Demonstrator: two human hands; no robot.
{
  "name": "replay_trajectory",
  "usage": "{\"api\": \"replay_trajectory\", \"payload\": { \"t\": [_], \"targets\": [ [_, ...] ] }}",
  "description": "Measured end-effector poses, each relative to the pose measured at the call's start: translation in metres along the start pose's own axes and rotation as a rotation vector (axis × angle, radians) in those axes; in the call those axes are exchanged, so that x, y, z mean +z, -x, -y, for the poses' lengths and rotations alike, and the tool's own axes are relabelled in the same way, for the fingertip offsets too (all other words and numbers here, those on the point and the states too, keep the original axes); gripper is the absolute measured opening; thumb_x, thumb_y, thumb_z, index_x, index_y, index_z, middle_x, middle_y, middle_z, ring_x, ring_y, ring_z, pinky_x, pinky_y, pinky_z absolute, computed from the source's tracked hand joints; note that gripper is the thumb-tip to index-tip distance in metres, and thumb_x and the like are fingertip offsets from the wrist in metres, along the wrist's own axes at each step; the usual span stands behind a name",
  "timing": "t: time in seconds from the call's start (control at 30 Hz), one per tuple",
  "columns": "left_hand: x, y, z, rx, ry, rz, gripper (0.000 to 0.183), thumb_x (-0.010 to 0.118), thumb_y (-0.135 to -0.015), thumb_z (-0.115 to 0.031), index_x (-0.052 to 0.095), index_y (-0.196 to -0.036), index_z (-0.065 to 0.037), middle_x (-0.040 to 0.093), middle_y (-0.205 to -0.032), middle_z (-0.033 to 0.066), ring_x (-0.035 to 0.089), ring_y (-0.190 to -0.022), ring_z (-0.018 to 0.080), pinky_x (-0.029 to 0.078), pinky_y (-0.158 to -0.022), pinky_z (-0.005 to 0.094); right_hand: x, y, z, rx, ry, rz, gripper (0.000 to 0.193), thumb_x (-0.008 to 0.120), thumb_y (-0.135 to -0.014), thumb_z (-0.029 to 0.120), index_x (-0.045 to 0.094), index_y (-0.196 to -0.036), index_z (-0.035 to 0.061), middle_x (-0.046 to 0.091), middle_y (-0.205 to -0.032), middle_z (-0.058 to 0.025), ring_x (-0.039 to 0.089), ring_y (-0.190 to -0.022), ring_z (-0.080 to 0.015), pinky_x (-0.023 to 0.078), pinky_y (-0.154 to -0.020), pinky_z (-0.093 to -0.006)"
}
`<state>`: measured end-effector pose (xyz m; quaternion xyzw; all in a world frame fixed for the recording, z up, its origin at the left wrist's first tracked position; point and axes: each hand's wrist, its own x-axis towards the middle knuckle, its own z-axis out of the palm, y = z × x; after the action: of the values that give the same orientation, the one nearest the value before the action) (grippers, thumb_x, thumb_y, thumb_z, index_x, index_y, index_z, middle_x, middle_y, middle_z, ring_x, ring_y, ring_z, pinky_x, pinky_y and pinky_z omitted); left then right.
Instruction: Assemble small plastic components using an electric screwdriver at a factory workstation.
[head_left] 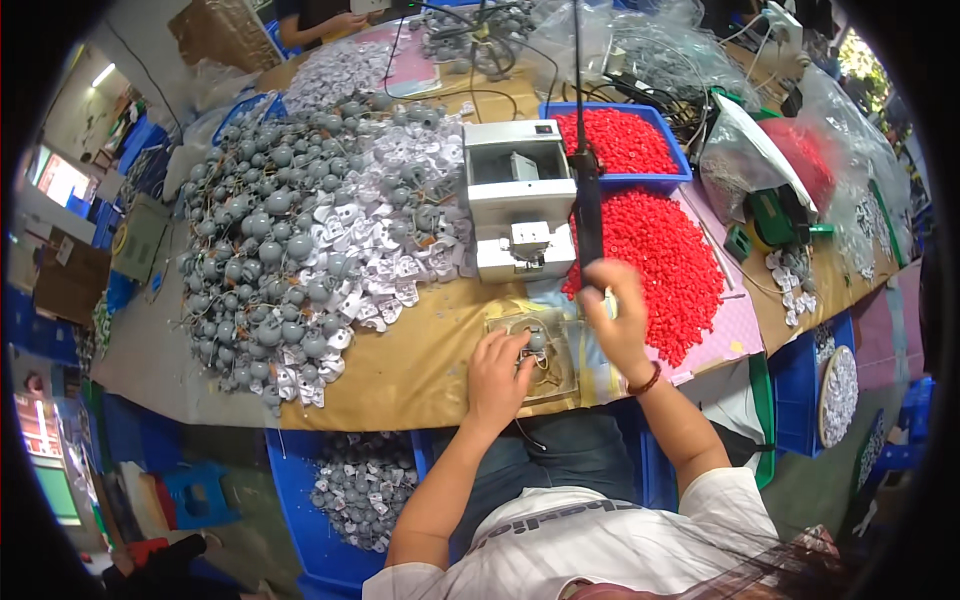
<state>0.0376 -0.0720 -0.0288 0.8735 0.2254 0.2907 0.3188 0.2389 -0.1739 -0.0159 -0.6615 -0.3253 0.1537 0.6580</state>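
Observation:
My left hand [498, 378] lies over a clear-edged square fixture [556, 388] at the table's front edge. Its fingertips hold a small grey domed part with thin wires [538, 342] in that fixture. My right hand [622, 318] is raised to the right of it, slightly blurred, with the fingers curled at the lower end of a black electric screwdriver [588, 215]. The screwdriver hangs upright, and its tip is hidden by the hand. Just beyond the fixture stands a white and grey machine [520, 200] with an open tray top.
Grey domed parts [265, 250] and white plastic plates [385, 255] are heaped on the left. Small red parts [655, 270] form a pile on the right, with more in a blue tray [682, 165]. Cables and plastic bags [735, 160] crowd the back right. A blue bin [290, 500] sits below the table.

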Motion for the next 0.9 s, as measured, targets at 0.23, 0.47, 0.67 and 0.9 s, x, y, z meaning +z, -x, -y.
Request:
{"api": "replay_trajectory", "payload": {
  "t": [0.23, 0.47, 0.67, 0.9],
  "targets": [
    [-0.001, 0.0, 0.0, 0.004, -0.023, 0.014, 0.039, 0.079, -0.081, -0.005, 0.067, -0.117, -0.003, 0.068, -0.114, 0.0183, 0.06, -0.119, 0.0398, 0.047, -0.102, 0.0476, 0.038, 0.027, 0.001, -0.232, 0.268, 0.273, 0.01, 0.072, -0.093, 0.004, 0.072, -0.102, 0.0004, 0.071, -0.097, -0.0121, 0.069, -0.08, -0.0227, 0.055, -0.072, -0.032],
    [0.002, -0.003, -0.001, 0.018, -0.034, -0.001, 0.038, 0.08, -0.079, -0.006, 0.067, -0.115, -0.002, 0.068, -0.112, 0.0185, 0.061, -0.118, 0.0397, 0.048, -0.1, 0.0479, 0.058, 0.02, -0.023, -0.033, -0.042, 0.143, 0.009, 0.06, -0.104, 0.009, 0.063, -0.104, -0.0001, 0.072, -0.091, -0.009, 0.067, -0.08, -0.0137, 0.054, -0.073, -0.0282],
    [-0.003, -0.005, -0.005, 0.027, -0.049, -0.012, 0.039, 0.081, -0.08, -0.007, 0.068, -0.116, -0.003, 0.069, -0.111, 0.0165, 0.063, -0.113, 0.0373, 0.049, -0.095, 0.0461, 0.051, 0.007, -0.016, 0.186, -0.131, 0.254, 0.017, 0.055, -0.107, 0.013, 0.056, -0.12, 0.0007, 0.07, -0.102, -0.0081, 0.066, -0.094, -0.0119, 0.053, -0.085, -0.0271],
    [-0.082, 0.048, 0.0, 0.012, -0.022, 0.022, 0.04, 0.079, -0.083, -0.012, 0.068, -0.12, -0.008, 0.071, -0.112, 0.0128, 0.065, -0.104, 0.0356, 0.048, -0.09, 0.046, 0.036, 0.016, 0.14, 0.066, -1.127, 0.645, 0.04, 0.056, -0.107, 0.03, 0.048, -0.133, 0.0007, 0.063, -0.11, -0.0139, 0.065, -0.105, -0.0276, 0.052, -0.092, -0.0417]
  ]
}}
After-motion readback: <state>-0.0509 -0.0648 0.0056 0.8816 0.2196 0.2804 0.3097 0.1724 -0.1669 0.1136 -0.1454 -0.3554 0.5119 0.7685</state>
